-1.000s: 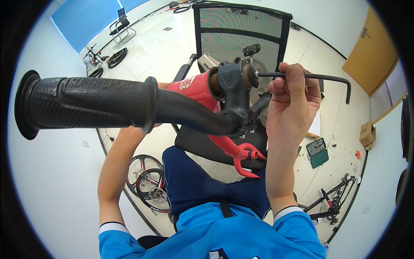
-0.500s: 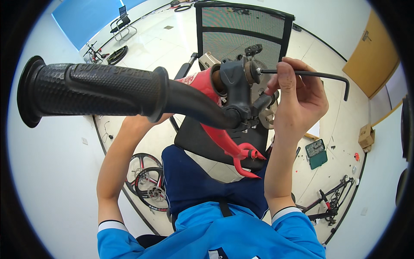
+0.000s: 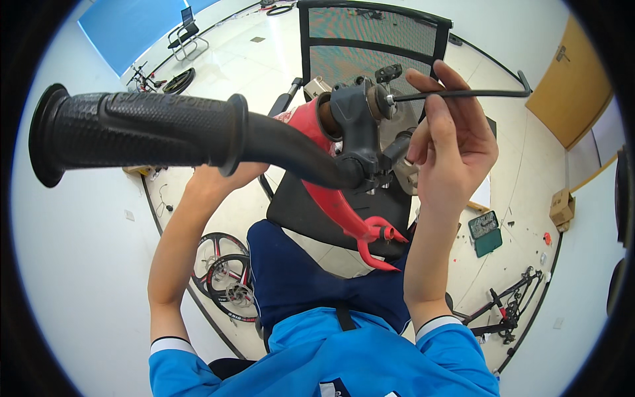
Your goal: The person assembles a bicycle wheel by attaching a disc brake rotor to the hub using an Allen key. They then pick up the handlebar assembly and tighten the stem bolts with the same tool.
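Observation:
A black handlebar [image 3: 311,155] with a textured rubber grip [image 3: 139,129] stretches across the upper left, clamped in a black stem [image 3: 356,116]. The stem sits at the end of a red bicycle frame [image 3: 324,192]. My right hand [image 3: 456,139] pinches a long black L-shaped hex key [image 3: 493,93] between thumb and fingers; its tip meets the bolt at the stem's end, and the bent end points up at the far right. My left hand [image 3: 228,177] is behind the rubber grip, its fingers hidden, so its hold cannot be seen.
A black mesh office chair [image 3: 370,56] stands before me, under the frame. Bicycle wheels [image 3: 228,281] lie at lower left. On the floor to the right are an opened green case [image 3: 488,243], a black bicycle frame [image 3: 506,314] and a cardboard box [image 3: 562,206].
The hex key has turned, its bent end swinging from pointing down to pointing up. My right fingers have spread and shifted along it. The handlebar and stem have moved slightly.

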Available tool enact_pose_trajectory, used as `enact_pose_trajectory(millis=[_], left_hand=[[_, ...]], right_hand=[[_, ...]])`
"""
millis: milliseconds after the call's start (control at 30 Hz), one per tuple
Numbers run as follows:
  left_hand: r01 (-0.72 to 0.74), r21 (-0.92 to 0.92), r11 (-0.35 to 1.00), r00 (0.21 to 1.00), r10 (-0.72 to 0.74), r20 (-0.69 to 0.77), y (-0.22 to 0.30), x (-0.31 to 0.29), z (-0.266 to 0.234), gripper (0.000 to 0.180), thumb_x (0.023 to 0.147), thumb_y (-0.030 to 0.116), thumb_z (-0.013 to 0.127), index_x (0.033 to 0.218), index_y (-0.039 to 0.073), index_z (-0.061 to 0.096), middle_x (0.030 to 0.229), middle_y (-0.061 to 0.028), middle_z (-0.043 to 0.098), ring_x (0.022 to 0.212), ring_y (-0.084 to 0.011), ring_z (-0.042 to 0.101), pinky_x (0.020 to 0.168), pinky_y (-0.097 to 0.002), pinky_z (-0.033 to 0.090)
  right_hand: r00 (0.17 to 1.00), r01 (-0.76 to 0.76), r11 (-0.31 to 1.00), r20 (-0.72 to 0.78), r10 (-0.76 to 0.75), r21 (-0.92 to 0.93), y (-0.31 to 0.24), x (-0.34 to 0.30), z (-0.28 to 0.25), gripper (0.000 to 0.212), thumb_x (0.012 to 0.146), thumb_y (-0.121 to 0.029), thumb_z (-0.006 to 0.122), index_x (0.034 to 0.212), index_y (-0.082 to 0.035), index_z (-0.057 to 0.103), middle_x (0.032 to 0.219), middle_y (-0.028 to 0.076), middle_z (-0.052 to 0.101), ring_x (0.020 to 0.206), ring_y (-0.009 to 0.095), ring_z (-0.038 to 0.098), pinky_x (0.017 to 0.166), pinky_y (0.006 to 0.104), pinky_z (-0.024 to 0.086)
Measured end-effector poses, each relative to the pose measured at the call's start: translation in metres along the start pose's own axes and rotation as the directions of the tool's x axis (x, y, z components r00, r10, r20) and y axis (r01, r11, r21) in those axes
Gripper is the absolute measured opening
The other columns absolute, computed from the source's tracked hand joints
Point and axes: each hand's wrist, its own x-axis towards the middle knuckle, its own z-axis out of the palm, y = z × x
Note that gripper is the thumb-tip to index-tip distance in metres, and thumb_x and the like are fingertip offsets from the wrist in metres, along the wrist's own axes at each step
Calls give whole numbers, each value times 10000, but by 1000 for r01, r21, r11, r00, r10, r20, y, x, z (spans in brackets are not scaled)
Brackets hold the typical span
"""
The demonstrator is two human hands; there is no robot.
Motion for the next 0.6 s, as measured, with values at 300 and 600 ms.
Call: enact_pose_trajectory(millis=[300, 600], left_hand=[[-105, -9, 994, 987, 103, -121, -5, -3, 2, 224, 746, 182, 751, 825, -18, 690, 742, -269, 653, 729, -450, 666, 660, -455, 534], [-15, 69, 998, 999, 17, -31, -12, -7, -4, 287, 709, 264, 780, 821, 16, 686, 732, -253, 648, 735, -443, 660, 671, -445, 524]], right_hand=[[985, 79, 912, -111, -135, -402, 5, -3, 11, 256, 922, -82, 748, 1129, 62, 702, 899, 119, 730, 578, 108, 613, 493, 213, 452], [999, -16, 979, -44, 25, 201, 12, 3, -4, 374, 890, 9, 739, 1244, 56, 629, 1051, 222, 747, 750, 172, 736, 630, 214, 538]])
